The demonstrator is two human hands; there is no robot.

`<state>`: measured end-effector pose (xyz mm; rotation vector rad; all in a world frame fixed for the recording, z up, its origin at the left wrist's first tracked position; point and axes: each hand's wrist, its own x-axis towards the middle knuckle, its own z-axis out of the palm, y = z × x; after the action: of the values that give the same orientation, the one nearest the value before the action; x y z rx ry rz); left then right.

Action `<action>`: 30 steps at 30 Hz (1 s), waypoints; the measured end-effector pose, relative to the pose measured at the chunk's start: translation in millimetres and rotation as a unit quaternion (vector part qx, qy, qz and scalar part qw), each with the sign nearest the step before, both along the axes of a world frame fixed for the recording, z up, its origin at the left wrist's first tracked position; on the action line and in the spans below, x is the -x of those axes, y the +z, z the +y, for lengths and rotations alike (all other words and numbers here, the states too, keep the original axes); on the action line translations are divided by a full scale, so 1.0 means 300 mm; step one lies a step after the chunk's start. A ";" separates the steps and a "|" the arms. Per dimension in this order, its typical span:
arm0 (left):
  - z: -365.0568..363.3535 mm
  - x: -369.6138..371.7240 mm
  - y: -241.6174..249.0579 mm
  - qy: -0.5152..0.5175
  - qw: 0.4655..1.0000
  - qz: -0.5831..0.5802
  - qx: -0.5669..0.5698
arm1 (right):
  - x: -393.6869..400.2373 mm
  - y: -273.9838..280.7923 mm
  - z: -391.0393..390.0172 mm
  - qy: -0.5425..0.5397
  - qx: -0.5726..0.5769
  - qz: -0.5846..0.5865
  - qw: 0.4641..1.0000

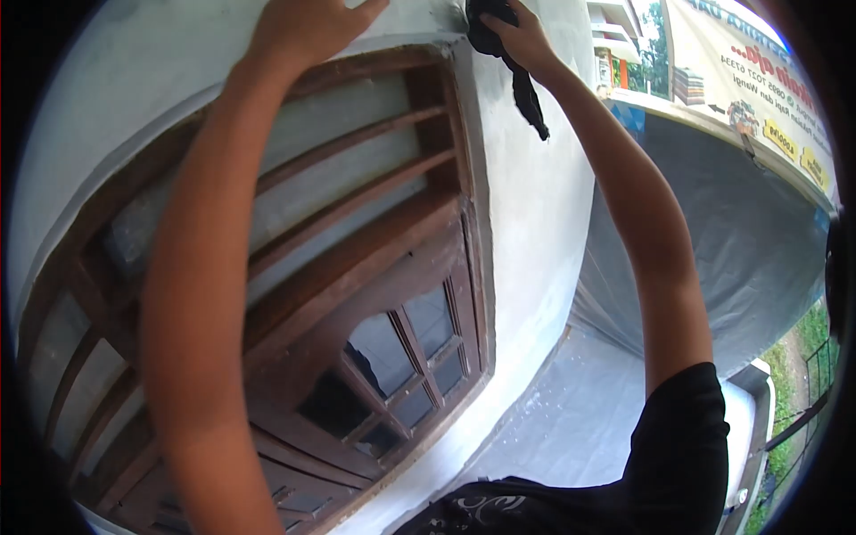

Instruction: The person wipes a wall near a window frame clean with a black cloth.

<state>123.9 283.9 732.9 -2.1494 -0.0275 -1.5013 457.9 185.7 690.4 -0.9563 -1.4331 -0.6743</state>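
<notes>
My right hand (pixel 526 40) is raised to the white wall (pixel 535 187), just past the upper corner of the wooden frame. It grips a black cloth (pixel 489 31), pressed against or close to the wall, and one end of the cloth dangles below. High above the frame, my left hand (pixel 308 28) is at the wall with its thumb stretched out to the side. The top edge of the view cuts off its other fingers, and nothing shows in it. A grey smudge marks the wall beside the cloth.
Below my arms is a brown wooden door (pixel 357 357) with small glass panes, under a slatted wooden vent frame (pixel 357 192). A grey tarp (pixel 713 223) hangs at the right beneath a printed banner (pixel 758 80). Far right is a wire fence (pixel 816 374) by grass.
</notes>
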 end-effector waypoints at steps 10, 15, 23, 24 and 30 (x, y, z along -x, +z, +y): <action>-0.049 -0.211 -0.472 -0.354 0.912 0.023 0.206 | 0.312 -0.445 -0.315 0.151 0.054 0.322 0.933; -0.113 -0.256 -0.710 -0.481 0.816 0.035 0.319 | 0.307 -0.675 -0.385 0.210 0.064 0.383 0.897; -0.152 -0.225 -1.144 -0.556 0.646 0.085 0.515 | 0.426 -1.114 -0.406 0.332 0.049 0.508 0.793; -0.149 -0.215 -1.196 -0.557 0.629 0.091 0.535 | 0.450 -1.152 -0.408 0.331 0.052 0.513 0.790; -0.093 -0.174 -1.406 -0.524 0.621 0.098 0.575 | 0.514 -1.317 -0.389 0.351 0.038 0.574 0.739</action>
<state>176.2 255.9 311.0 -3.7849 0.6275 -2.1368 303.7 68.9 295.2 -0.5789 -0.5565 0.5334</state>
